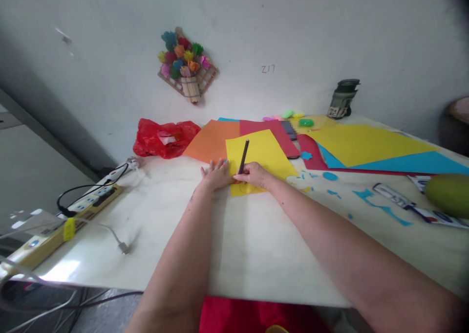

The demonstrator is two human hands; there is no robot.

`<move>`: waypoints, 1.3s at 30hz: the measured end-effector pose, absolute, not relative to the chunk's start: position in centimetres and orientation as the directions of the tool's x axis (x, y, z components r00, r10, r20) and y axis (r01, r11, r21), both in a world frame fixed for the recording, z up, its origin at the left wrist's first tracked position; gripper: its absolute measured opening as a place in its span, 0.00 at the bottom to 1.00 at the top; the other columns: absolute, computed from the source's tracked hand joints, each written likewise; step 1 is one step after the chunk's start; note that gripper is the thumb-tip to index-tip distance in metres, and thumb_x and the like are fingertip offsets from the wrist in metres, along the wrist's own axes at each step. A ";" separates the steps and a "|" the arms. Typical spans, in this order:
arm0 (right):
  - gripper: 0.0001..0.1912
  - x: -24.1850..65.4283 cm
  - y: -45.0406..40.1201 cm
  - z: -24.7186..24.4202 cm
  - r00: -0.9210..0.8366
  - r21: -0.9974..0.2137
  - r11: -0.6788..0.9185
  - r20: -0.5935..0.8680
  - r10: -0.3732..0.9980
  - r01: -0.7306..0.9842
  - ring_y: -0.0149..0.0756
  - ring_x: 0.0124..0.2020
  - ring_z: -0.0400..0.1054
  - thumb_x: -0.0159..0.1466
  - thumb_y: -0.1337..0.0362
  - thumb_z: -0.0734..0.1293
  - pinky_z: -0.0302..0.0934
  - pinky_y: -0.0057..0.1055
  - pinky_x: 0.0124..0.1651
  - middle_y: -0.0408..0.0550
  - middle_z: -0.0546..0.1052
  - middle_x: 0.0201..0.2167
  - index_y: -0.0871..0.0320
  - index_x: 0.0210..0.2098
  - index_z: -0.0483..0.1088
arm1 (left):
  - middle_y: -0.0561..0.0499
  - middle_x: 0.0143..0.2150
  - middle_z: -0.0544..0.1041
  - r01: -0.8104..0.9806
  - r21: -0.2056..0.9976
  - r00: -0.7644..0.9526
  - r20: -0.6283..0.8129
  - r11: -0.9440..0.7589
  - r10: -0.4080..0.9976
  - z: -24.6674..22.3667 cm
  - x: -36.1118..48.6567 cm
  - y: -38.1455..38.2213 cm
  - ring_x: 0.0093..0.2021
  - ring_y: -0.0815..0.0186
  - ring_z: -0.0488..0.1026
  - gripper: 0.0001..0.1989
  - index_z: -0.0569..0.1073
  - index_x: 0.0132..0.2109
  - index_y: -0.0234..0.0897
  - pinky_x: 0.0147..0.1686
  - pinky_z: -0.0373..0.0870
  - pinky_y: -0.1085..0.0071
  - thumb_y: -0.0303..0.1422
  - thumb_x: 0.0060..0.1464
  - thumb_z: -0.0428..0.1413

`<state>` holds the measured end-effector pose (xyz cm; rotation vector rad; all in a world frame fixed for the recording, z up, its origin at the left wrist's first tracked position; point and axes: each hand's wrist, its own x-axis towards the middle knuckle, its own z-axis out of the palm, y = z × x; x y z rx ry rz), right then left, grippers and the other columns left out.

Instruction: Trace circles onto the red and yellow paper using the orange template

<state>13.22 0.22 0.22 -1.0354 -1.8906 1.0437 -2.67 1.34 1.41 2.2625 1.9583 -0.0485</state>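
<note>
A yellow sheet of paper (pixel 260 149) lies on the white table, partly over an orange sheet (pixel 216 140) and a red sheet (pixel 252 127). My right hand (pixel 256 175) is closed round a dark pen (pixel 244 157), which stands nearly upright over the yellow sheet's lower left part. Its tip is hidden by the fingers. Faint drawn lines show near the sheet's bottom edge. My left hand (pixel 217 175) rests flat at the sheet's left edge, fingers spread, with a bit of blue by the fingertips.
Blue paper scraps (pixel 384 208) and tubes (pixel 394 196) lie to the right, near a green round fruit (pixel 449 195). Further back are more coloured sheets (pixel 377 144) and a bottle (pixel 343 99). A red plastic bag (pixel 163 138) and a power strip (pixel 88 203) with cables are on the left.
</note>
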 end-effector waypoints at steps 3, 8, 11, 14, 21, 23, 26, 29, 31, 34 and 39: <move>0.11 13.2 -0.2 0.9 -0.382 -0.938 0.296 0.210 0.900 0.183 0.25 0.19 0.61 0.47 0.60 0.65 0.56 0.24 0.25 0.44 0.70 0.17 0.64 0.23 0.68 | 0.56 0.61 0.36 0.986 0.100 0.148 -0.115 -0.136 0.982 1.3 -2.7 1.3 0.58 0.52 0.28 0.40 0.40 0.59 0.49 0.48 0.27 0.43 0.55 0.41 0.44; 0.14 13.9 -0.1 1.4 -0.201 -0.946 0.320 0.303 0.931 0.056 0.25 0.20 0.59 0.47 0.57 0.64 0.54 0.25 0.26 0.43 0.67 0.15 0.65 0.19 0.67 | 0.57 0.61 0.37 0.978 0.120 0.177 -0.024 -0.173 0.984 1.5 -2.6 0.6 0.58 0.55 0.25 0.34 0.47 0.57 0.51 0.49 0.26 0.44 0.55 0.44 0.42; 0.14 14.4 0.5 1.2 -0.128 -0.959 0.283 0.280 0.951 0.004 0.24 0.17 0.57 0.47 0.57 0.64 0.51 0.24 0.22 0.42 0.66 0.14 0.64 0.21 0.67 | 0.59 0.61 0.35 0.968 0.121 0.215 0.048 -0.219 0.976 1.8 -2.3 0.3 0.57 0.56 0.21 0.28 0.59 0.50 0.50 0.50 0.27 0.47 0.55 0.43 0.43; 0.12 14.6 0.8 1.0 -0.105 -0.968 0.252 0.251 0.962 -0.006 0.23 0.15 0.55 0.46 0.59 0.64 0.49 0.23 0.20 0.41 0.66 0.13 0.64 0.21 0.67 | 0.59 0.61 0.34 0.962 0.132 0.231 0.084 -0.240 0.969 2.0 -2.0 0.2 0.57 0.56 0.20 0.24 0.66 0.40 0.46 0.50 0.28 0.47 0.55 0.43 0.44; 0.07 14.3 0.3 1.4 -0.198 -0.967 0.246 0.229 0.953 0.064 0.24 0.17 0.58 0.45 0.65 0.63 0.51 0.23 0.22 0.41 0.66 0.13 0.64 0.22 0.66 | 0.57 0.61 0.43 0.955 0.174 0.232 0.071 -0.241 0.970 1.5 -2.2 0.6 0.59 0.56 0.27 0.21 0.68 0.33 0.43 0.50 0.30 0.47 0.54 0.45 0.43; 0.06 14.2 0.2 1.4 -0.240 -0.963 0.258 0.235 0.942 0.072 0.26 0.18 0.60 0.45 0.66 0.63 0.52 0.23 0.22 0.41 0.67 0.13 0.63 0.22 0.66 | 0.59 0.61 0.44 0.962 0.183 0.193 0.079 -0.204 0.978 1.3 -2.3 0.8 0.59 0.57 0.28 0.20 0.68 0.33 0.43 0.51 0.31 0.48 0.53 0.46 0.43; 0.05 14.2 0.2 1.4 -0.262 -0.959 0.270 0.239 0.935 0.091 0.26 0.18 0.61 0.45 0.67 0.62 0.53 0.23 0.23 0.41 0.67 0.13 0.63 0.22 0.65 | 0.61 0.60 0.45 0.966 0.189 0.159 0.104 -0.176 0.982 1.0 -2.5 1.1 0.59 0.56 0.29 0.19 0.68 0.32 0.44 0.51 0.31 0.47 0.52 0.46 0.43; 0.04 14.2 0.2 1.4 -0.265 -0.948 0.292 0.251 0.931 0.126 0.26 0.18 0.61 0.45 0.68 0.62 0.54 0.23 0.24 0.42 0.67 0.14 0.63 0.21 0.65 | 0.61 0.60 0.46 0.959 0.196 0.187 0.100 -0.204 0.977 1.0 -2.6 1.1 0.59 0.56 0.30 0.19 0.68 0.32 0.44 0.50 0.31 0.46 0.52 0.46 0.44; 0.04 14.2 0.1 1.5 -0.278 -0.942 0.303 0.256 0.926 0.142 0.26 0.19 0.61 0.45 0.68 0.62 0.54 0.24 0.25 0.42 0.68 0.14 0.63 0.21 0.65 | 0.62 0.60 0.47 0.956 0.205 0.193 0.091 -0.209 0.977 1.1 -2.6 0.9 0.59 0.57 0.30 0.19 0.68 0.32 0.44 0.50 0.31 0.46 0.52 0.45 0.44; 0.04 14.2 0.0 1.4 -0.334 -0.939 0.316 0.256 0.907 0.138 0.27 0.19 0.62 0.45 0.68 0.62 0.55 0.24 0.26 0.42 0.68 0.14 0.63 0.22 0.65 | 0.63 0.59 0.47 0.959 0.206 0.183 0.083 -0.196 0.980 1.4 -2.4 0.8 0.59 0.57 0.29 0.18 0.69 0.32 0.45 0.51 0.30 0.47 0.52 0.45 0.45; 0.04 13.9 -0.1 1.2 -0.399 -0.938 0.325 0.256 0.881 0.117 0.27 0.20 0.63 0.45 0.69 0.62 0.56 0.24 0.27 0.41 0.67 0.15 0.62 0.23 0.64 | 0.63 0.59 0.48 0.957 0.191 0.206 0.076 -0.217 0.976 1.5 -2.3 0.8 0.59 0.55 0.28 0.17 0.70 0.32 0.45 0.50 0.29 0.46 0.50 0.45 0.46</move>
